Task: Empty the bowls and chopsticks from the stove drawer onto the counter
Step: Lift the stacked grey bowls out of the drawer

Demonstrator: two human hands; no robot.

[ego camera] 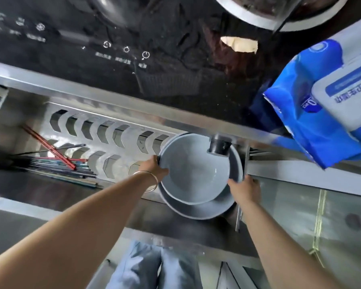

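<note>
A stack of grey bowls [193,172] sits in the open steel stove drawer [117,130], at its right end. The top bowl nests inside a wider one [198,210] beneath it. My left hand [154,166] grips the left rim of the stack, thumb over the edge. My right hand [245,188] grips the right rim. A bundle of chopsticks [63,163], some red and some dark, lies at the drawer's left end on the slotted rack.
The black glass stove top [133,49] with touch controls spans the area above the drawer. A blue and white wipes pack [329,97] lies on it at right. A steel pot [279,13] stands at the top right. A black knob [219,146] overlaps the bowls' upper rim.
</note>
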